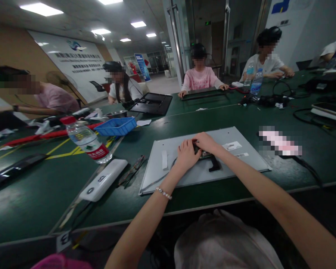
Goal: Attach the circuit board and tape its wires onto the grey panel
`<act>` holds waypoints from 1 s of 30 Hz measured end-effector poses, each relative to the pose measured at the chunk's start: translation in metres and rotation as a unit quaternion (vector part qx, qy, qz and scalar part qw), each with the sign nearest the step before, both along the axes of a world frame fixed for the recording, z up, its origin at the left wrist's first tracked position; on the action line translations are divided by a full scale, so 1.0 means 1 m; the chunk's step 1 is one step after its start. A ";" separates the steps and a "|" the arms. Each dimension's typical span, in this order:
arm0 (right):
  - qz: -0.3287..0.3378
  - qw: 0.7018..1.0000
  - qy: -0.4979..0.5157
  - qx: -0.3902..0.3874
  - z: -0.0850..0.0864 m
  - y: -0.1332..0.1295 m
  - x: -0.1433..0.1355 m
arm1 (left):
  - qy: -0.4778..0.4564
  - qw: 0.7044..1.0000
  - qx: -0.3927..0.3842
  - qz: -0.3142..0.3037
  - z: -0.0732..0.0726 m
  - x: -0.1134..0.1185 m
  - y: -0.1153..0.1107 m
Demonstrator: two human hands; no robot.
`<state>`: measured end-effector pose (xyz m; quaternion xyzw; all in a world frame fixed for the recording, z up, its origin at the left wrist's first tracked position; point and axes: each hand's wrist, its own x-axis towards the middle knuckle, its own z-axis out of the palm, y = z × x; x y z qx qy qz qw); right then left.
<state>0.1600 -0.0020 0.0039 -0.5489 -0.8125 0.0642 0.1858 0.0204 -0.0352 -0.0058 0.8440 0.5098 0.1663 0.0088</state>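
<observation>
A grey flat metal panel [173,173], looking like the back of a screen, lies on the green table before me. At its middle, a small circuit board [206,153] shows partly between my hands. My left hand [188,154] grips the board's left side, fingers bent and close together. From the right, my right hand [205,142] reaches over the board's far edge with curled fingers; its fingertips are partly hidden. Just below the board, a black hooked bracket [214,164] rests on the panel. A thin cable [156,182] runs from beneath my left hand to the panel's lower left corner.
Left of the panel are glasses [132,171], a white power bank [104,180], a water bottle [86,140] and a blue tray [117,126]. A phone with a cable [280,141] lies right. Across the table [184,117], several people work; one holds a dark frame [204,94].
</observation>
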 end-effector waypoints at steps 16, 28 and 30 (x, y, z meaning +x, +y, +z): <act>0.014 1.000 0.009 -0.004 0.017 -0.008 0.011 | 0.009 1.000 -0.006 0.012 0.002 0.001 -0.001; -0.117 0.988 0.052 -0.083 0.000 -0.062 0.148 | 0.014 0.994 0.081 -0.079 0.011 0.003 -0.011; -0.125 0.984 0.079 -0.098 -0.013 -0.067 0.159 | 0.018 0.990 0.080 -0.114 0.013 0.004 -0.013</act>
